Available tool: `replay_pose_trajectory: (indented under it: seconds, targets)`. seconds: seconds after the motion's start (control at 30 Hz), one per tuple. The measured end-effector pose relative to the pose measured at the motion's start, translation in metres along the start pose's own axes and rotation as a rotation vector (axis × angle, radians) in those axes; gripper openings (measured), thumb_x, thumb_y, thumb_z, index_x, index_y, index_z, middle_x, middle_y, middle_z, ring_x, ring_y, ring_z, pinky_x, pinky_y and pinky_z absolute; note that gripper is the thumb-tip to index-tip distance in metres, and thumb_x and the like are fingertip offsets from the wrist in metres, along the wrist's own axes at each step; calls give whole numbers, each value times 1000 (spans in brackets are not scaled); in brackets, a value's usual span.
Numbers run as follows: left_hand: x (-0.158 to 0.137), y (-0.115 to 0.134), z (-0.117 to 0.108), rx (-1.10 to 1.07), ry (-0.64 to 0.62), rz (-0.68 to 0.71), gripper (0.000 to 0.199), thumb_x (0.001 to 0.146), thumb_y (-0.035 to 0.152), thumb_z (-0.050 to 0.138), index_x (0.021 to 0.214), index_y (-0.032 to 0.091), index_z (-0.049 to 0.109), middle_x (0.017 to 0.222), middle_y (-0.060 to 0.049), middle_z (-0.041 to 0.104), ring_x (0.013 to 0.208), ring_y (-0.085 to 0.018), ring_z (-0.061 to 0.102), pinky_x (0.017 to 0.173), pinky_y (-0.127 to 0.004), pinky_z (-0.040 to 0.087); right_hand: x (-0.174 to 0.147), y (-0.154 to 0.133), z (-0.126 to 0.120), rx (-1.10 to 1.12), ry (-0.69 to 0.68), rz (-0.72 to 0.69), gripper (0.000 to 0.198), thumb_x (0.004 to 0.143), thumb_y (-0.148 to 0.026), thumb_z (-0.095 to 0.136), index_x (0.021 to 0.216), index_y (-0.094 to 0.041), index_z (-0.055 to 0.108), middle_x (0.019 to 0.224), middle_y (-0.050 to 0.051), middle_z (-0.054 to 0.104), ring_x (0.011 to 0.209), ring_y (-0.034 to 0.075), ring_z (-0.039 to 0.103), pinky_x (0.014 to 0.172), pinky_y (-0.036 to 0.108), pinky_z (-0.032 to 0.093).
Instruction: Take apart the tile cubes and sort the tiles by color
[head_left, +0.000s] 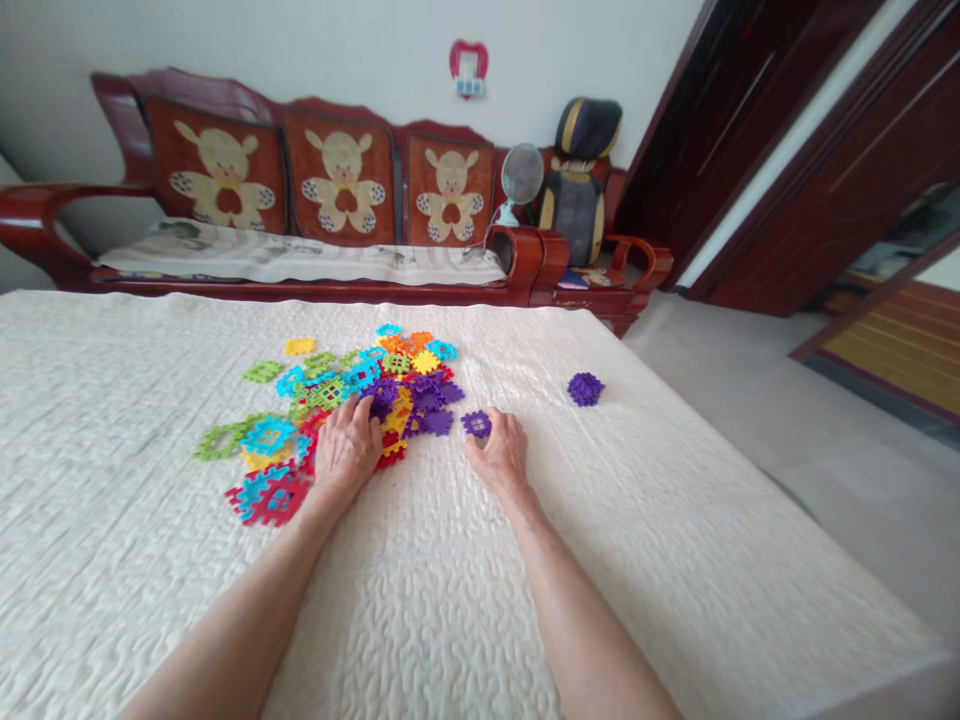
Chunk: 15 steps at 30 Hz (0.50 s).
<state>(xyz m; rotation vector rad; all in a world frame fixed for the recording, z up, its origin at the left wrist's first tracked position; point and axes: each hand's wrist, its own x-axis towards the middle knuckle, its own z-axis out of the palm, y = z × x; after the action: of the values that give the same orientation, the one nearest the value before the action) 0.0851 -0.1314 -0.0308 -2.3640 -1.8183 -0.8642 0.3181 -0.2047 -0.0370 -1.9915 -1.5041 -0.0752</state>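
Note:
Colourful plastic interlocking tiles in red, blue, green, yellow, orange and purple lie in a loose heap, with a blue tile (268, 436) towards its left. My left hand (348, 442) is over the middle of the heap, its fingers curled at a purple tile (383, 394). Just right of the heap, my right hand (501, 448) pinches a purple window-patterned tile (475, 424) between thumb and fingers. More purple tiles (430, 396) lie between the two hands. A small stack of purple tiles (586, 389) stands apart, farther to the right.
A cream quilted cloth (442, 600) covers the table, whose right edge slopes down towards the floor (840, 440). Behind it stands a wooden sofa (536, 262) with bear-patterned cushions (346, 180). A small fan (522, 178) sits by the sofa's arm.

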Motion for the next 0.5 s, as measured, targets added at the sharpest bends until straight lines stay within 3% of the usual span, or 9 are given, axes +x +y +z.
replay_pose_trajectory:
  seconds: [0.17, 0.5]
  targets:
    - [1, -3, 2, 17, 19, 27, 49, 95, 34, 38, 136, 14, 57, 137, -18, 60, 121, -33, 58, 103, -50, 47, -1, 0, 1, 28, -6, 29, 49, 79, -33, 66, 124, -16, 55, 111, 11, 62, 108, 28, 55, 95, 41, 42]
    - [1, -4, -1, 33, 5, 47, 49, 95, 34, 39, 136, 14, 57, 135, -19, 60, 118, -35, 60, 98, -51, 50, -2, 3, 1, 76, 4, 17, 41, 79, -28, 65, 118, -20, 58, 107, 9, 62, 109, 28, 55, 98, 44, 44]
